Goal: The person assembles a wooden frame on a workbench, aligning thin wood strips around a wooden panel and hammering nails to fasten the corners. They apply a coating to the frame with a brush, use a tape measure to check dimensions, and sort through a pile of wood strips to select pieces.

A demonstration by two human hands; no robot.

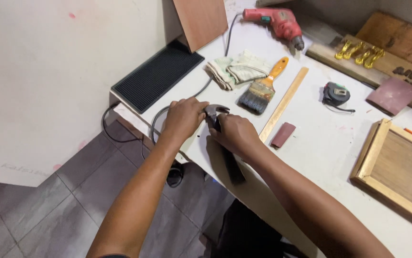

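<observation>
Two hands meet at the near edge of the white desk (330, 148), both on a claw hammer (218, 125). The right hand (237, 134) is closed round the dark handle just below the head; the left hand (183, 117) is cupped over the metal head, fingers curled, though whether it grips or only steadies the head I cannot tell from this angle.

Taking the hammer as landmark: a paintbrush (263, 87) with an orange handle lies just beyond it, a wooden ruler (285, 102) to its right, and a grey cable (177, 107) loops behind it over the desk edge.

If the head slips or jerks free, the left fingers risk a pinch or scrape. Any sudden pull could also snag the cable or sweep the brush off the edge.
</observation>
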